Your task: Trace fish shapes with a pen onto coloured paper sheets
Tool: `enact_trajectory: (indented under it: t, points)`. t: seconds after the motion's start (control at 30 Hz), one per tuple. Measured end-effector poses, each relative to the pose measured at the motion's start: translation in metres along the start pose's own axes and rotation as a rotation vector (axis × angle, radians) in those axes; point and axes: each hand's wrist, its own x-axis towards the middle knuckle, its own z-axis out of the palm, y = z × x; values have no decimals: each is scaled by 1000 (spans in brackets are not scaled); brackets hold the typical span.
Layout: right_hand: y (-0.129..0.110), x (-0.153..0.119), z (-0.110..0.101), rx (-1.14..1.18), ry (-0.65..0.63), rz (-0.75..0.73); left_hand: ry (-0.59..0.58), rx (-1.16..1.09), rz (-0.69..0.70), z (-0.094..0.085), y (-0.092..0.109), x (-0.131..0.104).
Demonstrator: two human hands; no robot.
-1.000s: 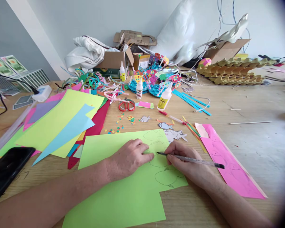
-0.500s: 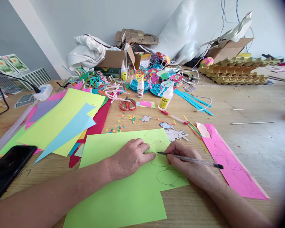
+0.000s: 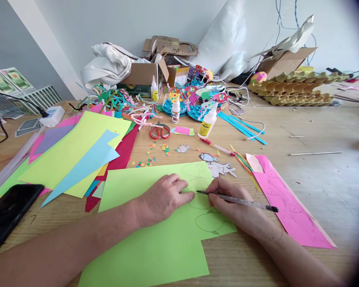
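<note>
Across the light green paper (image 3: 149,251) lies my left hand (image 3: 164,197), pressing it to the table with the fingers resting flat. My right hand (image 3: 230,201) is closed around a slim pen (image 3: 245,202) with a clear barrel and dark ends. The pen's tip is at the paper, close to my left fingertips. Fish outlines (image 3: 209,222) are drawn along the paper's right side, some partly covered by my hands. Just beyond the paper lie cut-out paper fish, one bluish (image 3: 208,157) and one grey (image 3: 183,148).
Pink paper (image 3: 290,203) with fish drawings lies right. Red-handled scissors (image 3: 160,130) and a yellow-labelled glue bottle (image 3: 208,121) stand beyond the paper confetti (image 3: 165,150). Coloured sheets (image 3: 74,151) and a black phone (image 3: 12,217) are at left; egg trays (image 3: 290,91) are stacked at back right.
The whole view has shifted slightly, so everything appears a little further left. Both hands keep nearly the same pose on the paper, with the pen still in my right hand.
</note>
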Motion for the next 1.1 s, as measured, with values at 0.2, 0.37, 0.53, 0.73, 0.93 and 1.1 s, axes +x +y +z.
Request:
enact_trajectory:
  t: [0.2, 0.37, 0.53, 0.73, 0.93, 1.1]
  points:
    - [-6, -1, -2, -18, 4, 29, -10, -6, -1, -2, 0, 0]
    - [-8, -1, -3, -25, 22, 55, -20, -9, -6, -3, 0, 0]
    - [-10, -2, -5, -53, 38, 65, -22, -4, -2, -3, 0, 0]
    - [-8, -1, -6, -14, 64, 78, -17, -7, 3, -4, 0, 0]
    - [-7, -1, -6, 21, 67, 75, -9, -7, 4, -3, -1, 0]
    - [-9, -1, -6, 21, 77, 80, -10, -5, 8, -4, -1, 0]
